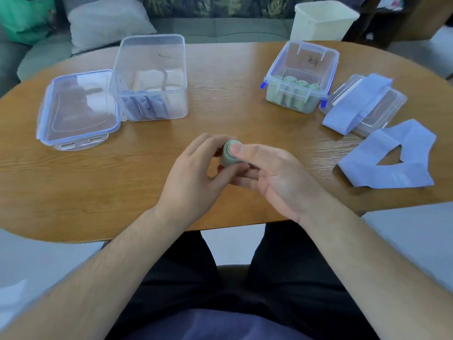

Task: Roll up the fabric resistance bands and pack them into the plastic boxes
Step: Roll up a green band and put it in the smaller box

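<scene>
A rolled green band [228, 153] sits upright between both hands over the middle of the wooden table [220, 82]. My left hand [193, 177] curls its fingers round the roll's left side. My right hand [274, 175] pinches it from the right, thumb on the top edge. A clear box [302, 77] at the back right holds several rolled green bands. A taller clear box [150, 79] at the back left holds rolled lilac bands. Two unrolled lilac bands lie at the right, one [389, 155] flat on the table, one [355, 101] draped over a lid.
A clear lid with a blue rim [78, 109] leans beside the left box. Another clear lid [382, 111] lies under the draped band at the right. A cream bin [323, 20] and a sofa with cushions [105, 23] stand behind the table.
</scene>
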Available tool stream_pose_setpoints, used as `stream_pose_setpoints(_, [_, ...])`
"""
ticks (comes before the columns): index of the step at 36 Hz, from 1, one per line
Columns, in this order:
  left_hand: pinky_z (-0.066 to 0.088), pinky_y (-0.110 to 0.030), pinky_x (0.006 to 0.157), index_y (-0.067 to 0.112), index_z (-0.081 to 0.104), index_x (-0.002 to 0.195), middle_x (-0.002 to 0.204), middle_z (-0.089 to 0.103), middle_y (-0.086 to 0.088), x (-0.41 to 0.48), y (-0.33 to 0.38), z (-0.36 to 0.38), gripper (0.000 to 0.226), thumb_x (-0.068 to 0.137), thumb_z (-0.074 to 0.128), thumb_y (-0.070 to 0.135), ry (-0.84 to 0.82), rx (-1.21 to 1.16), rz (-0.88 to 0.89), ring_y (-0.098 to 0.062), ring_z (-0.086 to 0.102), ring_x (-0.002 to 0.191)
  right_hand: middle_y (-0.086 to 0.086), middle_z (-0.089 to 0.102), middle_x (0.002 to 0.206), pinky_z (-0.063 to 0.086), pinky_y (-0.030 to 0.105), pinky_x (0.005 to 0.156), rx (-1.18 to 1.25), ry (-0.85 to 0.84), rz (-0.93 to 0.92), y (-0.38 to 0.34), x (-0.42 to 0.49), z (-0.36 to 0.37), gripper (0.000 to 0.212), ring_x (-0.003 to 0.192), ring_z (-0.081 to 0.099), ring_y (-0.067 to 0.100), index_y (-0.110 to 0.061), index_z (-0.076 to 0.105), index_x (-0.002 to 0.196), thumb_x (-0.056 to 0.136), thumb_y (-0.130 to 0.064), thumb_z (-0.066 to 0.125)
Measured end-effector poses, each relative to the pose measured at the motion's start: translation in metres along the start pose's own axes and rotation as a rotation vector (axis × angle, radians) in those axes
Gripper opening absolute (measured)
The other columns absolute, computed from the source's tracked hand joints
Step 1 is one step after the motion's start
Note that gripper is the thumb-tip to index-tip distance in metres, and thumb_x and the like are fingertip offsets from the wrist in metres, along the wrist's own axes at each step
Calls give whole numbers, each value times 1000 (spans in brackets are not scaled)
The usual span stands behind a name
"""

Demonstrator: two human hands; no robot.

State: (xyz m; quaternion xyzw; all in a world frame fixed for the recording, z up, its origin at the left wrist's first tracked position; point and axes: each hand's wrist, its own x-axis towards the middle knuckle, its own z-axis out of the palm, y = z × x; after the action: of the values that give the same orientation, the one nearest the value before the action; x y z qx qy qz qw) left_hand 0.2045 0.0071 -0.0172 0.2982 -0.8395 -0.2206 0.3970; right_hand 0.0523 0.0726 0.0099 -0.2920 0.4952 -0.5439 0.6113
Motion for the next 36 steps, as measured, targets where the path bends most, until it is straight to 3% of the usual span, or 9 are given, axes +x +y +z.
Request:
stream_pose_setpoints(5, [49,-22,91,4,67,119,108,67,-3,-3,-4,2,33,92,74,22,-8,-10,35,-12,63,100,17,71,109,56,42,95,97,-28,12,3,0,1,60,98,70,25,8,58,129,80,-21,74])
stream_pose_setpoints(10, [47,-20,90,4,67,117,109,67,-3,-4,-1,2,32,90,77,19,-9,-31,61,-12,62,100,18,70,111,57,36,91,151,-52,11,2,1,-2,54,102,70,26,7,57,131,83,-11,73])
stream_pose_setpoints(14, [45,-17,92,4,67,117,110,66,-2,-5,3,2,33,90,77,21,-24,-33,72,-12,61,103,21,68,116,55,37,94,137,-75,11,0,0,-5,46,106,69,29,8,57,132,89,-5,68])
stream_pose_setpoints(23, [44,-18,93,3,66,118,111,64,-5,-5,3,6,35,90,76,21,-1,-37,98,-13,60,104,21,68,108,51,49,101,182,-8,-31,1,-2,1,51,102,69,35,3,61,126,77,-1,75])
stream_pose_setpoints(28, [39,-9,90,3,63,126,108,56,-7,-5,2,4,37,92,72,13,-33,-19,73,-8,54,100,19,71,105,58,40,90,170,-95,-22,1,-3,2,42,94,72,30,1,62,123,83,-9,69])
stream_pose_setpoints(31, [40,-9,92,1,56,136,113,55,-7,-2,-1,-2,46,94,67,15,-87,-15,59,-10,54,101,19,70,117,58,42,93,-59,-81,-100,6,0,2,33,105,71,29,-11,60,130,98,-21,63])
stream_pose_setpoints(34, [45,-16,91,2,43,148,116,56,-3,2,-6,-8,61,94,67,16,-131,0,50,-10,56,101,4,61,131,58,44,96,-509,-1,-322,12,1,-3,49,111,68,16,-36,54,140,93,-40,69])
stream_pose_setpoints(36, [48,-19,89,4,42,146,113,61,-2,3,-7,-12,65,90,72,17,-160,-44,-3,-10,59,100,-2,59,126,58,40,92,-675,31,-426,14,2,-8,49,110,66,11,-41,56,136,91,-34,73])
